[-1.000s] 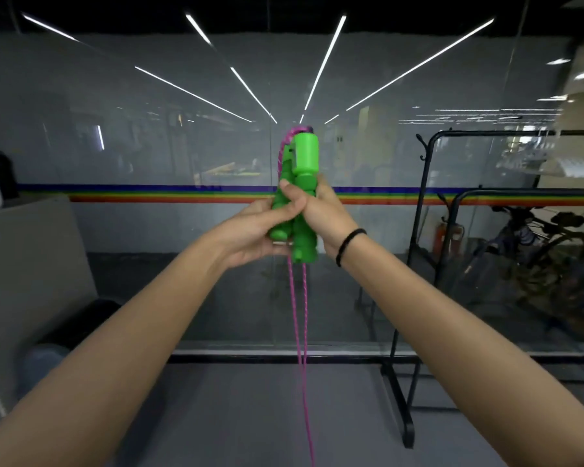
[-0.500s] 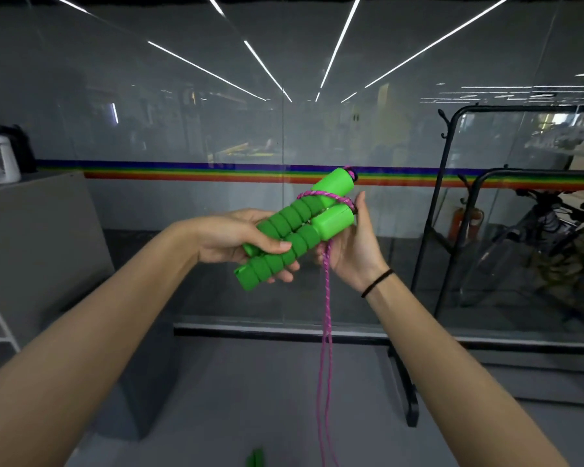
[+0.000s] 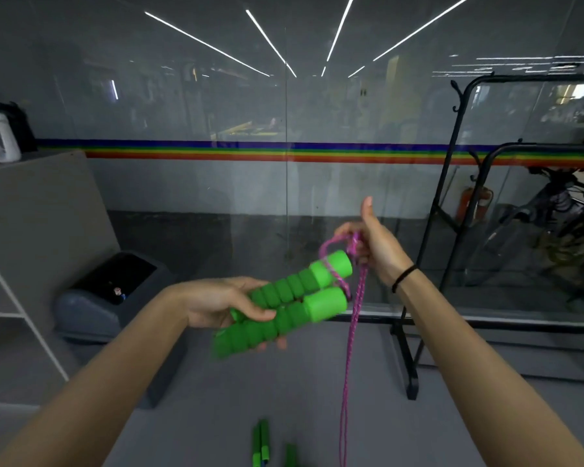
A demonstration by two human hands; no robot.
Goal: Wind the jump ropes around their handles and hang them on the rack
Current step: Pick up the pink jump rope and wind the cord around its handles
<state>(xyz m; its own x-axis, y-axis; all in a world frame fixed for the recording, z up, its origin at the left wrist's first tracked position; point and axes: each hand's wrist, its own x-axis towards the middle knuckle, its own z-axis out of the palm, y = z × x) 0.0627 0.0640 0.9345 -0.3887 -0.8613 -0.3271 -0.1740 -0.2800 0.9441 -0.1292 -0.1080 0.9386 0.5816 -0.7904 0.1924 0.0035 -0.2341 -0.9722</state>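
Note:
My left hand (image 3: 221, 303) grips two green ribbed foam handles (image 3: 285, 303) held side by side, their thick ends pointing up and right. A pink rope (image 3: 351, 335) crosses the upper handle near its end in one turn and hangs doubled down to the floor. My right hand (image 3: 373, 246) pinches the rope in a loop just above the handle ends, thumb pointing up. The black rack (image 3: 452, 156) stands to the right, behind my right forearm. More green handles (image 3: 262, 444) lie on the floor below.
A glass wall with a rainbow stripe (image 3: 250, 153) runs across ahead. A grey cabinet (image 3: 41, 224) stands at left, with a dark grey bin (image 3: 112, 291) beside it. A bicycle (image 3: 560, 210) shows behind the glass at right.
The handles have tilted from upright to slanting and dropped lower. My right hand has let go of the handles and now pulls a rope loop above their ends. The view has tipped down.

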